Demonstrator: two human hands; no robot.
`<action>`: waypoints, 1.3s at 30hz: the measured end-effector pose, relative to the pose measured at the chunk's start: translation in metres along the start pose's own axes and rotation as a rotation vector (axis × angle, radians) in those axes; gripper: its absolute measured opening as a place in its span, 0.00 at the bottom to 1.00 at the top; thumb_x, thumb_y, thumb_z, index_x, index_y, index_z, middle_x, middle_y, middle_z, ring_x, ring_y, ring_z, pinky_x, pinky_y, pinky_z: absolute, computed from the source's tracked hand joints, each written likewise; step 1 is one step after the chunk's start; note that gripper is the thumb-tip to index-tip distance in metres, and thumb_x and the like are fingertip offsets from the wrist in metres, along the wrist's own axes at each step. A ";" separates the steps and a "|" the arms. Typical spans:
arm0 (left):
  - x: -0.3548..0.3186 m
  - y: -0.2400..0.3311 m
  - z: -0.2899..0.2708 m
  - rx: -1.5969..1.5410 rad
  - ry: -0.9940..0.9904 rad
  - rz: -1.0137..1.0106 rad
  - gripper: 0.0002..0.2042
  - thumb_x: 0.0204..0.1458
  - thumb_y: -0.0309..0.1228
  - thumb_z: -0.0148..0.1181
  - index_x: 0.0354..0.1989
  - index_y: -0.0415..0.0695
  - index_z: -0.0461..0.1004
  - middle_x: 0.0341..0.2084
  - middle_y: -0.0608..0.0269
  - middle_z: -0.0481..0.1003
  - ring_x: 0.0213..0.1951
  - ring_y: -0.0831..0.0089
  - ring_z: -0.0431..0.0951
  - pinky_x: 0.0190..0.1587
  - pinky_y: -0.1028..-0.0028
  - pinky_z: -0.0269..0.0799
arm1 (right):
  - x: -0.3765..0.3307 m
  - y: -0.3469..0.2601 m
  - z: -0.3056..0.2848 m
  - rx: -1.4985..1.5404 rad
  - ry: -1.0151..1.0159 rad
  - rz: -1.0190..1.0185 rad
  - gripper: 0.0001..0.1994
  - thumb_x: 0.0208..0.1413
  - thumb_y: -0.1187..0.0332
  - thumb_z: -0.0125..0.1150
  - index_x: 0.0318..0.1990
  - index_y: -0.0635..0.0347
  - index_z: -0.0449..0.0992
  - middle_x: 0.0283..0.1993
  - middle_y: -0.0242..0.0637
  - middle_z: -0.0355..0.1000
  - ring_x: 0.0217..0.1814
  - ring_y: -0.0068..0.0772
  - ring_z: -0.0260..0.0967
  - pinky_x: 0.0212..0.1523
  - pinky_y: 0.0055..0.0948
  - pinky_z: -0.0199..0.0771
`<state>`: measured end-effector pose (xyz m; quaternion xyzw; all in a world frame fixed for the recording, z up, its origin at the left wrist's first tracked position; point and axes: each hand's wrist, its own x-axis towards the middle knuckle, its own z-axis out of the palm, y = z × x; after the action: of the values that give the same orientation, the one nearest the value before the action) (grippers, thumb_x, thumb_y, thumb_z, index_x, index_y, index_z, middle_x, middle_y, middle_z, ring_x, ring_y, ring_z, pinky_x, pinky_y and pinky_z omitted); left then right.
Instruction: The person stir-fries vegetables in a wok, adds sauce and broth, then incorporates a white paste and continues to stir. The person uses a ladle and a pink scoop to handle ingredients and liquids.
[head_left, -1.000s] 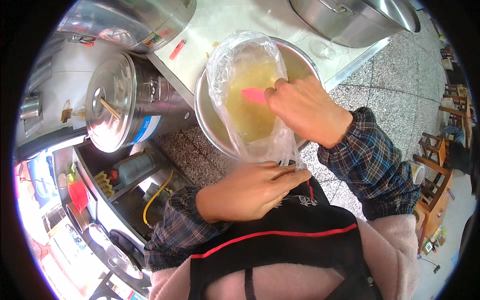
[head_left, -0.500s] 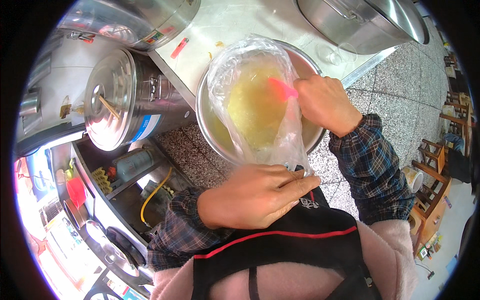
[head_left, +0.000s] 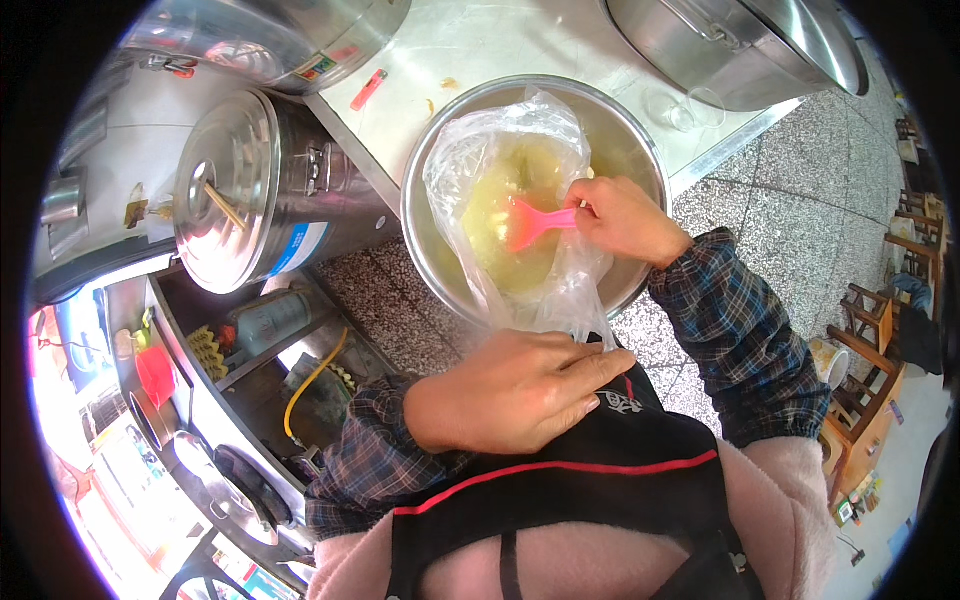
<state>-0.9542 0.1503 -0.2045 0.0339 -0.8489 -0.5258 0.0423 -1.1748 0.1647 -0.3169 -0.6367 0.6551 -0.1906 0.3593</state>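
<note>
Head camera: a worker in a black apron [head_left: 600, 480] and plaid sleeves leans over a stainless-steel mixing bowl [head_left: 413, 240], where a clear plastic bag [head_left: 455, 165] lies with its mouth spread over pale yellow, partly lumpy contents [head_left: 490, 205]. The left hand [head_left: 515, 390] appears to pinch the bag's gathered near end, thumb pressed toward the fingers, at the bowl's near side. The right hand [head_left: 628, 222] is closed around the handle of a pink plastic spoon [head_left: 532, 226], its head inside the bag's opening.

Thin film looks like the weak point: a spoon edge dragged along the wall could snag or split it, spilling the contents into the bowl. Should the left hand's pinch slip, perhaps on wet plastic, the near edge could sag and the mouth fold over the spoon. The far rim, with no hand on it, could collapse inward just as easily.

The bowl itself overlaps the corner of a pale tabletop [head_left: 520, 45], its near part seen against the speckled floor [head_left: 400, 310]; what supports that side is hidden. If it does overhang, a hard downward push or a tug on the bag could tip it. Neither hand grips the bowl, so a vigorous stir might shift it.
</note>
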 end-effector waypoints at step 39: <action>-0.006 -0.006 0.006 0.005 -0.041 -0.013 0.23 0.51 0.27 0.59 0.57 0.39 0.68 0.41 0.51 0.76 0.37 0.55 0.76 0.41 0.62 0.73 | -0.035 0.008 -0.003 0.309 0.250 0.162 0.12 0.48 0.66 0.62 0.36 0.65 0.76 0.25 0.42 0.74 0.27 0.29 0.71 0.31 0.29 0.70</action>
<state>-0.9492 0.1531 -0.2126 0.0289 -0.8505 -0.5248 0.0213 -1.1847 0.1987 -0.3130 -0.4907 0.7065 -0.3369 0.3828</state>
